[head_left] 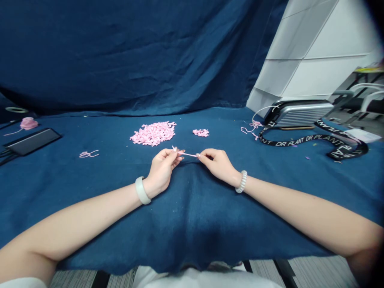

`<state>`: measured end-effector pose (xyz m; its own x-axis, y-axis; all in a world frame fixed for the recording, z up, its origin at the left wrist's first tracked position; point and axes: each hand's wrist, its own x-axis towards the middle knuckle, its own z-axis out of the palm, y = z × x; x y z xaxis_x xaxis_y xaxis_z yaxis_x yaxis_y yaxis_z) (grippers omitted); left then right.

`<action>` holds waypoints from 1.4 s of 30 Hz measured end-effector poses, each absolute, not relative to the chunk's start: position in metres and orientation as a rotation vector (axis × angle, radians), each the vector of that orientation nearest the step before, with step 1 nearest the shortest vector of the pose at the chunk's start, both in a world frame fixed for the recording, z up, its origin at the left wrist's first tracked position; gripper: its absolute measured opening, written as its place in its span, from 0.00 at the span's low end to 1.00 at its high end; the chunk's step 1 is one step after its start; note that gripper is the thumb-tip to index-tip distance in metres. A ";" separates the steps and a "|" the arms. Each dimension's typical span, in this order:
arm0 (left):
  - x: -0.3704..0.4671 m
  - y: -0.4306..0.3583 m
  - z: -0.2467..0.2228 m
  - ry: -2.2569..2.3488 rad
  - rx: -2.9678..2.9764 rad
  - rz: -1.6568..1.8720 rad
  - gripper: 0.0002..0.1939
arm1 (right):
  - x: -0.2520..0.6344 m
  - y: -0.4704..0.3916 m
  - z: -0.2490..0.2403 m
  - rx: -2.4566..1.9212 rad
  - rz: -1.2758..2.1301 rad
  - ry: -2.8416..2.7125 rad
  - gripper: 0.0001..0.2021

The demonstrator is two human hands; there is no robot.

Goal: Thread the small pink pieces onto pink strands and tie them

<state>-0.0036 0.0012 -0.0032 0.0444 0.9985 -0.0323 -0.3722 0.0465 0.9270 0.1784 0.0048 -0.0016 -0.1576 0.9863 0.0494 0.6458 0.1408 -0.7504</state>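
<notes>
Pink yarn strand (189, 155) runs straight between left hand (162, 169) and right hand (220, 165), pinched in the fingertips of both, over blue cloth (192, 216); pink yarn-knot pile (153, 134) just beyond.

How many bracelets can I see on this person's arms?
2: a smooth, pale, wide bangle at the left hand's wrist, and a pale, ridged, coil-like bracelet at the right hand's wrist. No others show.
</notes>
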 end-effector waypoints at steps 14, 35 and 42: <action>-0.003 0.002 -0.004 0.945 0.945 1.314 0.15 | 0.179 0.006 -0.001 -1.697 0.842 -1.785 0.35; -0.004 0.004 -0.005 0.948 0.926 1.324 0.15 | 0.184 0.011 -0.006 -1.665 0.748 -1.831 0.28; -0.004 0.005 -0.005 0.947 0.926 1.318 0.15 | 0.186 0.012 -0.004 -1.670 0.798 -1.781 0.25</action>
